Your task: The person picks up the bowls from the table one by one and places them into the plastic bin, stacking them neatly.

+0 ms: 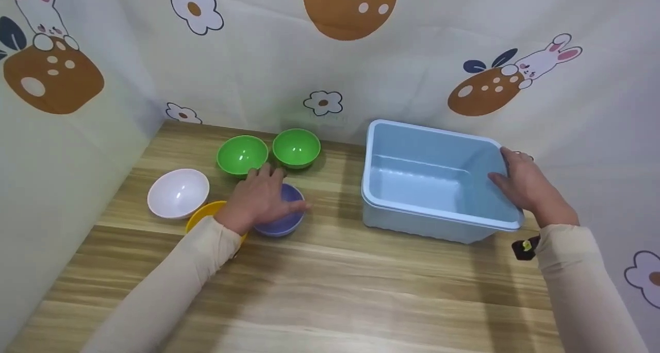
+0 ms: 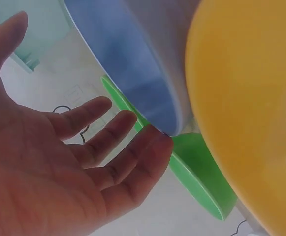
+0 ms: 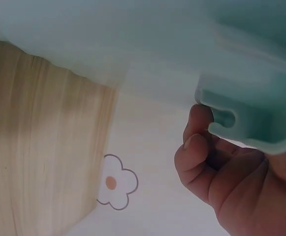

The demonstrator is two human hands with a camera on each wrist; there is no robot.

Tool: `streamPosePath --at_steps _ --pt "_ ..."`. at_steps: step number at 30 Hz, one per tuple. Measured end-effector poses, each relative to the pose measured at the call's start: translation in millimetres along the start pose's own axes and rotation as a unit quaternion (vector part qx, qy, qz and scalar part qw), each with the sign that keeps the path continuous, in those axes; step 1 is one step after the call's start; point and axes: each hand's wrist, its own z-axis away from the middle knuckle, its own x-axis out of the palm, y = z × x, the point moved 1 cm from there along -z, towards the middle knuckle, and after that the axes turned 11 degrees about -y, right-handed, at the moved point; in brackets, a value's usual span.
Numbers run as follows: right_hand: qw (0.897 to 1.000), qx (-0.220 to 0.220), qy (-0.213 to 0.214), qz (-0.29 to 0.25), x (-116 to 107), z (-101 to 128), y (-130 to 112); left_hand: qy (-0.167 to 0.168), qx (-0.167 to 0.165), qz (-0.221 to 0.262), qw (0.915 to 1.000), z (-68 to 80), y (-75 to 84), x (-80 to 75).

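The purple bowl [image 1: 281, 214] is covered from above by the left hand [image 1: 260, 198], its fingers spread and nearly straight; in the left wrist view a fingertip [image 2: 155, 142] is seen touching the bowl's rim, with nothing clasped. The bowl stands on the table [image 1: 330, 286], left of the blue bin [image 1: 433, 180]. The bin's right rim is gripped by the right hand [image 1: 523, 185], fingers curled under the lip. A yellow bowl [image 1: 203, 216], a white bowl [image 1: 178, 193] and two green bowls [image 1: 242, 154] are set nearby.
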Motion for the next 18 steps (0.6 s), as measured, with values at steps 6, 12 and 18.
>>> streamPosePath --at_steps 6,12,18 --pt "1.0 -0.006 0.005 -0.005 3 0 -2 -0.009 0.007 0.001 0.9999 6.3 -3.1 2.1" --pt "1.0 0.01 0.006 0.003 3 -4 -4 -0.001 0.014 -0.009 0.9999 11.9 -2.1 6.5" --pt "1.0 0.018 0.005 0.001 4 -4 -1 0.004 0.026 -0.021 0.9994 9.7 2.2 12.6"
